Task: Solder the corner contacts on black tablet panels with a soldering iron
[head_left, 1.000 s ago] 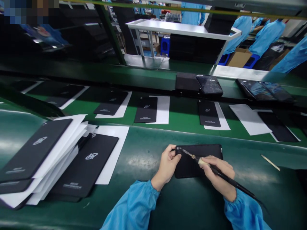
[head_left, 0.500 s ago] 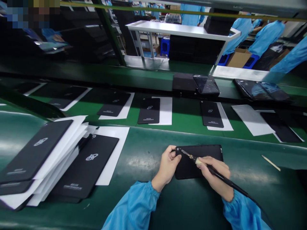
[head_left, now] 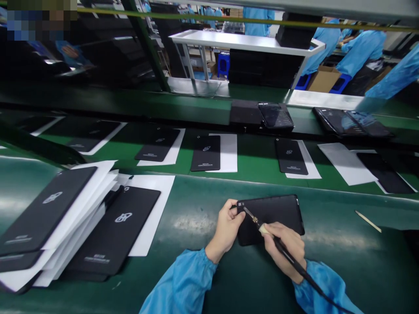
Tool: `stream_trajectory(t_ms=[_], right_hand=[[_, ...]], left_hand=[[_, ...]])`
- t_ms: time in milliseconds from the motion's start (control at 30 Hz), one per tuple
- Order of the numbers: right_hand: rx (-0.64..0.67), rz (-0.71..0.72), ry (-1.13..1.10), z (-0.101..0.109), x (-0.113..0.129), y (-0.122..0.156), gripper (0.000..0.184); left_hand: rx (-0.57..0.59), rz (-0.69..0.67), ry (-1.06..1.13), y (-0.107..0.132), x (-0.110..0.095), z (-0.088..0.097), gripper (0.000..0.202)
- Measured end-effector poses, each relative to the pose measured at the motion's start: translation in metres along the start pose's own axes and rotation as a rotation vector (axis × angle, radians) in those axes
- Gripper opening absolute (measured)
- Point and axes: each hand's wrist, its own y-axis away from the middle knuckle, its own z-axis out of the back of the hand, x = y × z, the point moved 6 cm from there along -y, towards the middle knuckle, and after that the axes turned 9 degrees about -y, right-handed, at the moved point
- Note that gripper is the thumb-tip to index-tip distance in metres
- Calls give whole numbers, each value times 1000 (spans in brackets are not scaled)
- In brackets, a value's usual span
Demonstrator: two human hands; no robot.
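A black tablet back cover [head_left: 273, 209] lies on the green bench in front of me, slightly askew, its inner side apparently up. My left hand [head_left: 227, 224] grips its upper left corner between thumb and curled fingers. In my right hand [head_left: 286, 244] is a soldering iron [head_left: 258, 223], held like a pen, its cable running down over the sleeve. The iron's tip is at the cover's upper left corner, close to my left thumb and a small light square part. Whether the tip touches the cover, I cannot tell.
To the left, black covers interleaved with white sheets form a leaning stack [head_left: 52, 205]. Behind the bench, a green belt [head_left: 252, 163] carries several covers on white sheets. A thin wooden stick [head_left: 368, 221] lies at right. Co-workers in blue [head_left: 363, 52] are farther back.
My right hand has shifted left and slightly down with the soldering iron, which points more steeply. The cover has turned slightly, its right end rising. Covers on the belt have drifted a little right.
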Motion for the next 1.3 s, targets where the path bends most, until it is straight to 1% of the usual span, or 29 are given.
stream_trajectory(t_ms=[67,133,200,267,333,367,400,467,500,567,667,733,800,833,867,900,933,967,1000,1033,1133,1200,1233,1300], right_hand=[[-33,-20,-28,13,-7,-2,26],[-40,-9,-23,24,-17,-9,33],[-4,31,63,31,-29,-21,36],[75,45,186,31,-45,-32,30],[173,0,253,29,-64,-39,20],[206,-33,270,30,-73,-40,18],[219,-59,287,33,-81,-41,18],[184,-106,333,47,-95,-41,21],[142,-125,366,58,-102,-42,22],[35,-177,436,89,-116,-47,25],[-124,-259,551,151,-142,-64,29],[-194,-302,624,194,-160,-83,31],[-249,-337,692,230,-176,-103,31],[-263,-356,719,243,-183,-112,32],[-276,-370,741,250,-189,-120,33],[-278,-381,757,253,-194,-126,35],[-268,-388,765,249,-198,-130,36],[-246,-391,766,239,-202,-132,36],[-212,-393,760,224,-205,-132,35],[-168,-395,750,205,-209,-131,34],[-21,-410,715,139,-220,-119,34],[48,-425,703,102,-227,-111,36],[68,-437,705,89,-230,-109,36],[81,-468,721,74,-234,-106,36]], left_hand=[[-6,2,5,0,1,1,31],[-1,0,3,-1,1,1,31],[20,3,0,-1,0,0,30],[38,10,-11,-1,-1,-1,31],[49,20,-38,-1,-4,-1,34],[55,29,-56,-1,-4,-1,36],[55,37,-73,-1,-5,-1,40],[30,46,-94,-3,-5,2,47],[8,44,-97,-4,-6,3,49],[-22,38,-104,-4,-6,5,49],[2,50,-141,-5,-5,5,46],[20,59,-164,-5,-4,4,45],[18,56,-175,-6,-5,5,44],[18,53,-178,-7,-5,5,44],[19,50,-180,-7,-5,6,44],[19,46,-180,-8,-5,6,43],[20,44,-178,-8,-5,6,43],[20,42,-176,-8,-5,6,43],[21,43,-173,-8,-4,5,42],[21,44,-172,-8,-4,5,42],[4,37,-162,-6,-4,4,39],[-8,29,-150,-5,-3,4,37],[-11,26,-145,-5,-3,4,36],[-3,27,-142,-5,-2,3,34]])
